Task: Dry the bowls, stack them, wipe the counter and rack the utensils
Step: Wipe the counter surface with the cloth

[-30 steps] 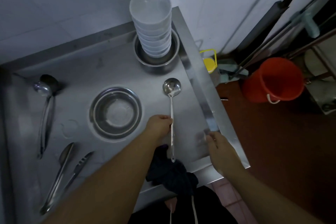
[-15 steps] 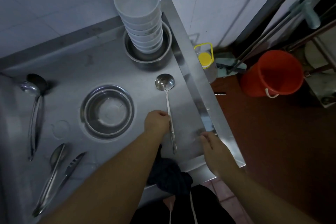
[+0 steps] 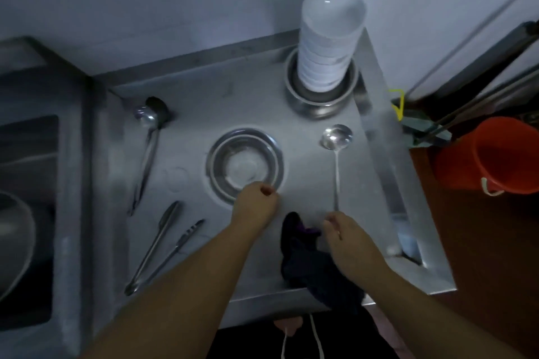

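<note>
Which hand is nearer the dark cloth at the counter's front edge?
Right. The right hand pinches the ladle handle beside the dark cloth, overlapping its right side. The left hand, curled, sits off its upper left by the empty steel bowl.

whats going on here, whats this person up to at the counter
A person stands at a steel counter tidying up. The right hand is at the handle end of a ladle, just above a dark cloth at the counter's front edge. The left hand is curled, holding nothing, by the rim of a steel bowl. White bowls are already stacked. Another ladle, a spoon and tongs lie unracked.
</note>
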Tool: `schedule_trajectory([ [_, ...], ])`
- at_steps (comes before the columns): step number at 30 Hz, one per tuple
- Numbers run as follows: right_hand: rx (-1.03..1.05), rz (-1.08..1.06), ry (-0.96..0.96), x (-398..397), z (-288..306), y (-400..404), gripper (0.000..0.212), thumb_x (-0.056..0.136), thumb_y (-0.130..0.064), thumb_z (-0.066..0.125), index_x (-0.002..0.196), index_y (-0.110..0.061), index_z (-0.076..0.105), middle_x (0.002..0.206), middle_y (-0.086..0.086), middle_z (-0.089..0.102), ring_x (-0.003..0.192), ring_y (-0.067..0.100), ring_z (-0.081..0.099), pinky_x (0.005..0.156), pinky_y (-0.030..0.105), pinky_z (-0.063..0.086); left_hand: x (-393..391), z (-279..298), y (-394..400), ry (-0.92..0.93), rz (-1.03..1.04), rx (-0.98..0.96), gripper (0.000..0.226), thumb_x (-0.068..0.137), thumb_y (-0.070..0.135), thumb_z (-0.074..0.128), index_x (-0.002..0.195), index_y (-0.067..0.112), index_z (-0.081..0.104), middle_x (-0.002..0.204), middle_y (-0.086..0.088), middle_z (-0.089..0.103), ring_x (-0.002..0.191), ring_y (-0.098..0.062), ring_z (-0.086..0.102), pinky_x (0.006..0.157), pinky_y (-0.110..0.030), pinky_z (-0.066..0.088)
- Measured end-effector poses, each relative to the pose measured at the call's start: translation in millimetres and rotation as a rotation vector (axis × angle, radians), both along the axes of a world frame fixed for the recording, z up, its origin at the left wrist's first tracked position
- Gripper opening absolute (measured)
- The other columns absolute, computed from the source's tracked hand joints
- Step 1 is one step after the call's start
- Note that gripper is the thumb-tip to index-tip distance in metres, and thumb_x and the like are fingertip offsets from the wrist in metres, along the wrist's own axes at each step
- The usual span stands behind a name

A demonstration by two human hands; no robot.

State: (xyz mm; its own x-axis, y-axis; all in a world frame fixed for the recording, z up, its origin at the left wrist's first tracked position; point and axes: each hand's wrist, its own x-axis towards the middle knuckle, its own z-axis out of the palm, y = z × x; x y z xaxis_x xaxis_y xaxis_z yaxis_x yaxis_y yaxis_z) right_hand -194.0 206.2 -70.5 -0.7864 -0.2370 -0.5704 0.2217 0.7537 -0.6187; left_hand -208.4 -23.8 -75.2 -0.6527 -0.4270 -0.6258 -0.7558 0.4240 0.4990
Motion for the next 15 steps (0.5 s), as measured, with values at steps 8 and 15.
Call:
schedule_trajectory([
  [8,0.096,0.189,-0.007,11,5,-113,0.033,0.111,-0.033,0.044,0.132,-0.013,0.061,0.125,0.006,0.065,0.113,0.025,0.061,0.095,0.032,0.043,60,22,-175,-0.033,0.107,-0.221,0.017,0.098,0.023,0.063,0.105,0.016,0.077,0.108,-0.009,0.077,0.100,-0.031,0.070,0.088,-0.036,0.057],
  [15,0.138,0.136,-0.056,34,-2,-165,0.029,0.110,-0.036,0.043,0.125,-0.018,0.061,0.114,0.003,0.065,0.098,0.019,0.060,0.087,0.035,0.047,59,4,-281,-0.017,0.154,-0.264,0.017,0.099,0.023,0.063,0.109,0.013,0.073,0.109,-0.012,0.075,0.094,-0.030,0.070,0.082,-0.038,0.060],
])
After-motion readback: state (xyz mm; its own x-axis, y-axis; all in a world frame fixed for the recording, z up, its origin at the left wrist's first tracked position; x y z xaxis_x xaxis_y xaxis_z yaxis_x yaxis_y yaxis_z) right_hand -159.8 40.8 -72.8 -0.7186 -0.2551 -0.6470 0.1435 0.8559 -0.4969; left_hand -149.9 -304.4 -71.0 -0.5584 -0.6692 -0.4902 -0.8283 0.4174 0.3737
